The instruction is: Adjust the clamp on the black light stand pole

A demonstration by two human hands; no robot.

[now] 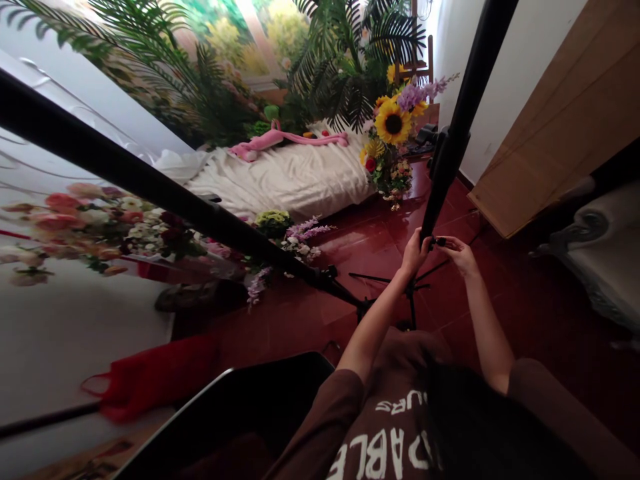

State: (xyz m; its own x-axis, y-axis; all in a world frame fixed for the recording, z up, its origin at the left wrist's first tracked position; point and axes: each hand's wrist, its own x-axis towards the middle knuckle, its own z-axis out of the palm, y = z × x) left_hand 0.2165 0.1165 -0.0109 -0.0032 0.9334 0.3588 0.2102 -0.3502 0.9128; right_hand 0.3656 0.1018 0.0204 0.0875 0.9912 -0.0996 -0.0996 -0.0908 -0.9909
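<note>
A black light stand (453, 127) rises in front of me on thin spread legs, leaning toward the upper right of the head view. Around its lower pole my left hand (415, 253) is closed. On the right side of the pole, my right hand (461, 256) pinches a small black clamp knob (440, 242) between thumb and fingertips. Higher on the same pole sits another black clamp (431, 135). A second black pole (200, 217) slants across the left, apart from both hands.
A low platform with a cream cloth (300, 177) bears a pink plush toy (270, 139). Sunflowers (393, 123) stand at its right end. Artificial flowers (65, 213), a red bag (150, 373) and a black container (240, 393) are left; a wooden board (545, 127) and an ornate sofa (607, 247) are right.
</note>
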